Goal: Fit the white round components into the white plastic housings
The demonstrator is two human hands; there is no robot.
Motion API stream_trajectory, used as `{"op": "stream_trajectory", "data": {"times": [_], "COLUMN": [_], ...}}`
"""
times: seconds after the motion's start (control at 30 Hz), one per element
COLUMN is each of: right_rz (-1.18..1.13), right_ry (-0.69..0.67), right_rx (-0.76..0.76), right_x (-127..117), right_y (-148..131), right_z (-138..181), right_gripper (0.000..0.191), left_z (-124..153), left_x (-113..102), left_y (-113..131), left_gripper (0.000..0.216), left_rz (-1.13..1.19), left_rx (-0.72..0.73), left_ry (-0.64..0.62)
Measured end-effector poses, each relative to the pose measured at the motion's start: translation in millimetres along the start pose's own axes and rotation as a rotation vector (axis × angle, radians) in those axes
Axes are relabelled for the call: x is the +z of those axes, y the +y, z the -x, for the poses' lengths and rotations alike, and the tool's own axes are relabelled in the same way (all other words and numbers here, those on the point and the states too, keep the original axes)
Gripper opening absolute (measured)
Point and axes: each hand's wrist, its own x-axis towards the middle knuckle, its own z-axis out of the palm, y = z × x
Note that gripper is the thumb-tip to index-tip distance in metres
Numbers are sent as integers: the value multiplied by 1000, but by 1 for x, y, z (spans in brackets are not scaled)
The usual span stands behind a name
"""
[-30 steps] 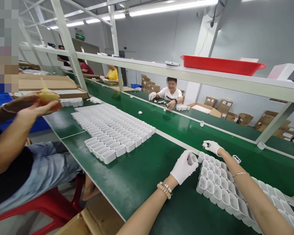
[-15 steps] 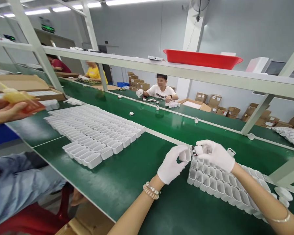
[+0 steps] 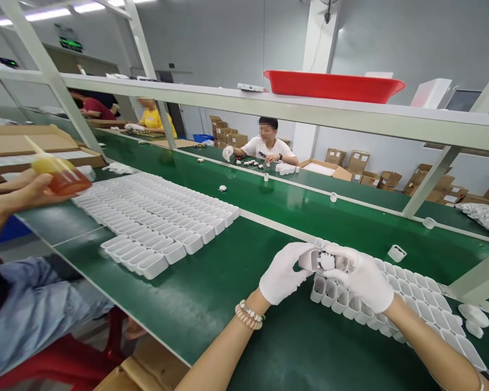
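My left hand (image 3: 284,272), in a white glove, is closed around a white plastic housing (image 3: 308,260) whose opening faces right. My right hand (image 3: 364,276), gloved too, pinches a small white part with dark components (image 3: 326,262) at the mouth of that housing. Whether the part has gone inside cannot be made out, since fingers cover the joint. Beneath and beyond my right hand stand rows of open white housings (image 3: 418,293) on the green table (image 3: 212,304).
A larger block of white housings (image 3: 158,217) fills the table at left. There a neighbour's hand (image 3: 32,193) holds a bottle of amber liquid (image 3: 61,174). A single housing (image 3: 397,252) lies on the green belt. Overhead, a shelf (image 3: 212,103) carries a red tray (image 3: 334,87).
My right hand has brought the small part leftward against the housing in my left hand. The neighbour's bottle has moved right. The single housing on the belt has shifted right in view.
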Motion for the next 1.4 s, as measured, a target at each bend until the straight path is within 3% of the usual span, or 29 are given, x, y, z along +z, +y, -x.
{"op": "stream_trajectory", "data": {"times": [0.4,0.63,1.17,1.27,1.4], "right_rz": [56,50,87,38,-28], "right_ry": [-5,-81,-29,-51,24], "right_rx": [-34,-40,-111,-138,-132], "right_x": [5,3,21,21,24], "right_y": [-4,-12,3,2,2], "right_z": [2,3,5,4,5], "right_gripper": [43,37,31,38,55], "left_z": [0,0,2,3,3], "left_x": [1,-1,2,4,5], "left_y": [2,2,0,1,4], "left_gripper": [58,60,61,64,64], "left_rz": [3,-17,-25,11,43], "left_rx": [3,36,85,67,24], "left_ry": [-9,-28,-60,-60,-33]}}
